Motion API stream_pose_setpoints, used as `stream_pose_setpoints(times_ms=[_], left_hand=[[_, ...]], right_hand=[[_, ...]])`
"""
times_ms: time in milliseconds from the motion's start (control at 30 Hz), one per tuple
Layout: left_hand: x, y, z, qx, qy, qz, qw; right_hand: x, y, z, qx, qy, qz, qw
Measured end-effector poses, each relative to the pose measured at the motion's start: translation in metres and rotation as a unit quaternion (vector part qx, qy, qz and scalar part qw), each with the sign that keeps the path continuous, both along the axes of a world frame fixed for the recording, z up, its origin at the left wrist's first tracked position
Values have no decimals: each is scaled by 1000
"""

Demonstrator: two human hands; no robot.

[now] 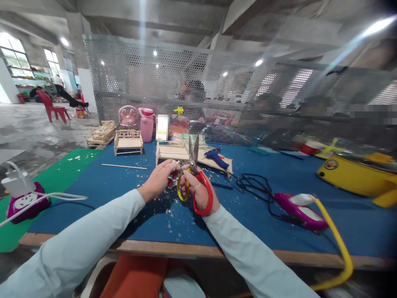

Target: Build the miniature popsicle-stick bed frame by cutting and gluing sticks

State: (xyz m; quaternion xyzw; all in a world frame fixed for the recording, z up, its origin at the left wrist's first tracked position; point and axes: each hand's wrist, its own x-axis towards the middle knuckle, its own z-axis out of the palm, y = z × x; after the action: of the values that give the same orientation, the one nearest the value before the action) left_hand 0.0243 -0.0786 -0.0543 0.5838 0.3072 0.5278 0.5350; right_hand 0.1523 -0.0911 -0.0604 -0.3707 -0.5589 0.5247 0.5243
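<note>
My right hand is closed on a pair of scissors with one red and one yellow handle loop. The blades point upward and stand slightly apart. Close beside it, my left hand is closed in a pinch; what its fingers hold is too small to make out. Behind both hands stands a small model bed of pale wooden sticks, partly hidden by them. A blue glue gun lies to the right of the scissors. Left of my left hand, a thin wooden stick lies on the blue table mat.
Finished-looking stick models stand at the back left, near a pink bottle and a lit phone. Purple power strips with cables lie on both sides. A yellow electric pot sits right. A perforated metal screen stands behind.
</note>
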Motion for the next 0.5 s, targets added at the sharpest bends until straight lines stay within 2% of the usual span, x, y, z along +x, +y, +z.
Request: stream_pose_setpoints(times_ms=[100,233,367,500], left_hand=[[-5,5,2,34,28,11,999],[-7,7,5,52,44,62,996],[-7,5,5,101,84,114,985],[-8,5,3,132,117,139,974]], right_hand=[[2,-2,0,27,-30,39,998],[4,-2,-4,87,-77,74,990],[3,-4,-5,123,-86,65,987],[-1,-8,1,130,-106,55,984]])
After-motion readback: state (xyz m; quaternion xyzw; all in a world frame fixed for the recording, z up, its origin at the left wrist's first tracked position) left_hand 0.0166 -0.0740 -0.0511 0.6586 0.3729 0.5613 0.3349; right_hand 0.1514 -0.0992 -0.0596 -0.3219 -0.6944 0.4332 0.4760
